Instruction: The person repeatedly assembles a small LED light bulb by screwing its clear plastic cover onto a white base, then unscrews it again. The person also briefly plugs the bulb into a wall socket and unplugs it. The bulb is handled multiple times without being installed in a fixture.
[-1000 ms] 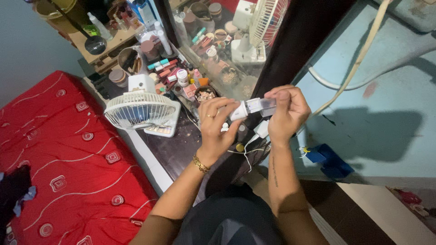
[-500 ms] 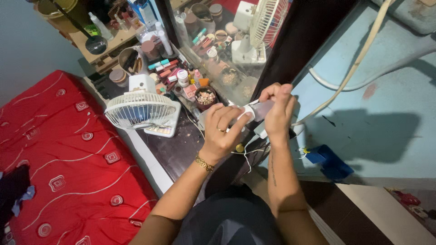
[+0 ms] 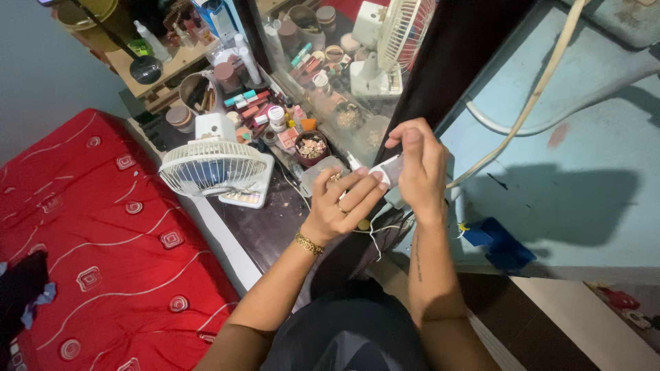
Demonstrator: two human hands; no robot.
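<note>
Beside a cluttered dark wooden dressing table (image 3: 261,230) with a small white desk fan (image 3: 212,165), the left hand (image 3: 340,206) and right hand (image 3: 419,168) both grasp a small white plastic tube (image 3: 386,170), seemingly mid-handling.

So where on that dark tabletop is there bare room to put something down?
Free: the dark strip of the tabletop between the small white fan and the left hand. Crowded: behind the fan, cosmetic jars and tubes pack the space up to the mirror.
</note>
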